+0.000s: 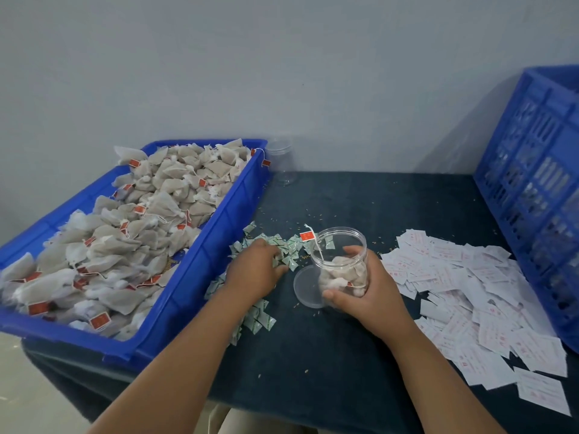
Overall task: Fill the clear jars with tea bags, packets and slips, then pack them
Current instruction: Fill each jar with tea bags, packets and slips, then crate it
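Observation:
My right hand [372,286] grips a clear jar [340,255] that stands tilted on the dark table. The jar holds several tea bags, and one red tag [307,235] on a string hangs over its rim. The jar's clear lid [305,286] lies flat just left of it. My left hand [255,269] rests palm down on the heap of small green-and-white packets [257,317], its fingertips curled among them. White slips with red print [470,292] are spread to the right of the jar.
A blue tray [200,261] heaped with tea bags [131,233] sits at the left, overhanging the table edge. An empty clear jar [283,164] stands by the wall. A tall blue crate [539,195] stands at the right. Loose grains are scattered on the cloth.

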`<state>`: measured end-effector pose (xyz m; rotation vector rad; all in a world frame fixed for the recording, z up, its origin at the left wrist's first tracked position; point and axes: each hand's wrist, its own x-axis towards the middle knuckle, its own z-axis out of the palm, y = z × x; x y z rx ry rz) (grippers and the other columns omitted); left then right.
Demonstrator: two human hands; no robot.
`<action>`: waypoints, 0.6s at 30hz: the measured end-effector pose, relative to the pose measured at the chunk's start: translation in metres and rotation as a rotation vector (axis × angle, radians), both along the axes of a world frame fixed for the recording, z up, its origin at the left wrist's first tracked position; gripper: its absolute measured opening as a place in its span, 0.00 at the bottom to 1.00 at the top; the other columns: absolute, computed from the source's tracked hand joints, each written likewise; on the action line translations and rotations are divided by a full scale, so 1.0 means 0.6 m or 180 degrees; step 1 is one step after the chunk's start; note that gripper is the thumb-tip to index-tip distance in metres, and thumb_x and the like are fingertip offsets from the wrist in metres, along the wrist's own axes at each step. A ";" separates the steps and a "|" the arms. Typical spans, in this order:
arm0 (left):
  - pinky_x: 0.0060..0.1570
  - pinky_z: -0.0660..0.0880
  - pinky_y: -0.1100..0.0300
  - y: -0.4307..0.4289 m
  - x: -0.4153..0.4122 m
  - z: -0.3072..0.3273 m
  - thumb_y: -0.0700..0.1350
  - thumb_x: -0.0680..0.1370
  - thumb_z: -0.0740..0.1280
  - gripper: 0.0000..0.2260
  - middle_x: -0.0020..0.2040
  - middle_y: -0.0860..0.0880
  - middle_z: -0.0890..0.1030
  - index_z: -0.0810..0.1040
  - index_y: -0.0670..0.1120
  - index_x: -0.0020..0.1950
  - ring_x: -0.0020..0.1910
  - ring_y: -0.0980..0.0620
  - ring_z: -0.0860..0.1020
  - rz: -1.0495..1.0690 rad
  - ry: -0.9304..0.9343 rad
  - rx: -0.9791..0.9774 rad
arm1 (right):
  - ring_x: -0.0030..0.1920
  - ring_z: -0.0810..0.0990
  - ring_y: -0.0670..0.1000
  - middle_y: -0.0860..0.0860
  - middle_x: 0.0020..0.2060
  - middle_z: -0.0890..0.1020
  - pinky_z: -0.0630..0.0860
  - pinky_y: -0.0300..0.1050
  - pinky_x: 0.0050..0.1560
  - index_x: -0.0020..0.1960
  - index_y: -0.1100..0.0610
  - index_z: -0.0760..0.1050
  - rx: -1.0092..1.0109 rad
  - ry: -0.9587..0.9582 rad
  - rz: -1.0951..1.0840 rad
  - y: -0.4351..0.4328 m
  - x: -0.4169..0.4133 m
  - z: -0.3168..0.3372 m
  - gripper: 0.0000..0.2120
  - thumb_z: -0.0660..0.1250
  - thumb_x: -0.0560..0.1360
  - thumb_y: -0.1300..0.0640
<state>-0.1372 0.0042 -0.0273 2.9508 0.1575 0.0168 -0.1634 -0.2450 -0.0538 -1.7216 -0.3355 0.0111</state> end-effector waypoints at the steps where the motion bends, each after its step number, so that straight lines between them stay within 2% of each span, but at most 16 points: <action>1: 0.57 0.79 0.50 0.003 -0.001 -0.010 0.57 0.80 0.71 0.15 0.62 0.51 0.78 0.82 0.53 0.65 0.59 0.49 0.79 0.0007 -0.0167 -0.0128 | 0.59 0.85 0.41 0.37 0.59 0.85 0.79 0.33 0.55 0.66 0.37 0.74 0.0013 0.0014 -0.0003 0.000 -0.001 0.000 0.37 0.83 0.59 0.41; 5: 0.50 0.81 0.51 0.008 0.003 -0.021 0.53 0.81 0.71 0.07 0.55 0.54 0.80 0.84 0.55 0.58 0.53 0.52 0.80 0.0088 -0.0498 -0.0247 | 0.59 0.85 0.41 0.36 0.59 0.85 0.78 0.31 0.55 0.66 0.37 0.74 0.0036 0.0038 -0.0006 0.000 -0.002 0.000 0.37 0.83 0.60 0.41; 9: 0.46 0.82 0.52 0.005 0.012 -0.027 0.45 0.82 0.67 0.15 0.58 0.50 0.84 0.81 0.52 0.68 0.52 0.48 0.83 0.0109 -0.0673 0.0003 | 0.59 0.85 0.40 0.35 0.59 0.85 0.78 0.31 0.55 0.66 0.37 0.73 0.0034 0.0047 -0.0003 0.000 0.000 0.000 0.37 0.83 0.60 0.41; 11: 0.43 0.81 0.53 0.008 0.014 -0.031 0.43 0.81 0.66 0.16 0.54 0.50 0.86 0.82 0.52 0.68 0.49 0.48 0.83 0.0155 -0.0820 0.0034 | 0.59 0.85 0.40 0.35 0.59 0.85 0.78 0.31 0.54 0.67 0.38 0.73 0.0042 0.0055 -0.0004 -0.001 0.002 -0.001 0.37 0.83 0.60 0.41; 13: 0.42 0.81 0.54 0.011 0.013 -0.035 0.48 0.81 0.69 0.14 0.47 0.53 0.86 0.82 0.52 0.67 0.45 0.50 0.83 0.0173 -0.0884 -0.0149 | 0.59 0.85 0.41 0.36 0.59 0.85 0.78 0.31 0.54 0.67 0.38 0.74 0.0046 0.0063 -0.0014 0.000 0.003 -0.002 0.37 0.83 0.60 0.41; 14: 0.42 0.80 0.54 0.013 0.012 -0.037 0.52 0.81 0.71 0.15 0.47 0.54 0.85 0.82 0.52 0.66 0.46 0.51 0.82 0.0144 -0.0876 -0.0191 | 0.59 0.85 0.41 0.36 0.59 0.85 0.78 0.31 0.54 0.66 0.37 0.74 0.0046 0.0060 -0.0023 0.000 0.003 -0.002 0.37 0.83 0.60 0.42; 16: 0.44 0.80 0.54 0.016 0.014 -0.044 0.58 0.80 0.71 0.16 0.51 0.51 0.81 0.84 0.52 0.63 0.49 0.49 0.80 0.0094 -0.0774 -0.0084 | 0.59 0.85 0.41 0.36 0.59 0.85 0.79 0.31 0.54 0.66 0.36 0.74 0.0048 0.0063 -0.0039 -0.001 0.003 -0.003 0.36 0.83 0.61 0.41; 18: 0.45 0.79 0.53 0.018 0.018 -0.050 0.59 0.81 0.70 0.14 0.52 0.49 0.79 0.87 0.52 0.59 0.51 0.47 0.79 0.0140 -0.0747 -0.0047 | 0.60 0.85 0.42 0.37 0.60 0.85 0.79 0.32 0.55 0.66 0.35 0.74 0.0050 0.0068 -0.0054 -0.001 0.003 -0.004 0.36 0.83 0.61 0.41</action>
